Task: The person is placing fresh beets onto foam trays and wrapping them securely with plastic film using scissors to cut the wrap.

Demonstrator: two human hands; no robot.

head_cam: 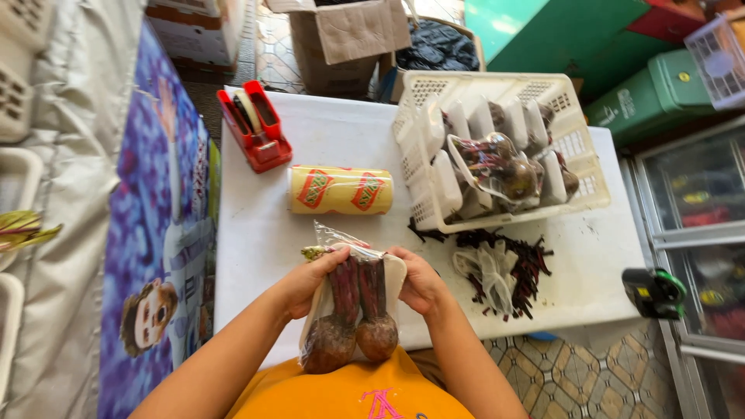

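Both hands up at the near edge of the white table (pixel 264 225): left hand (pixel 304 285) and right hand (pixel 419 281) each clamp a side of a white foam tray (pixel 394 273) carrying two beetroots (pixel 353 330), clear plastic wrap (pixel 337 237) bunched over the top. Just beyond sits a yellow wrap roll (pixel 341 190), a red tape dispenser (pixel 256 124) further left, a white basket (pixel 574 147) of packed trays to the right
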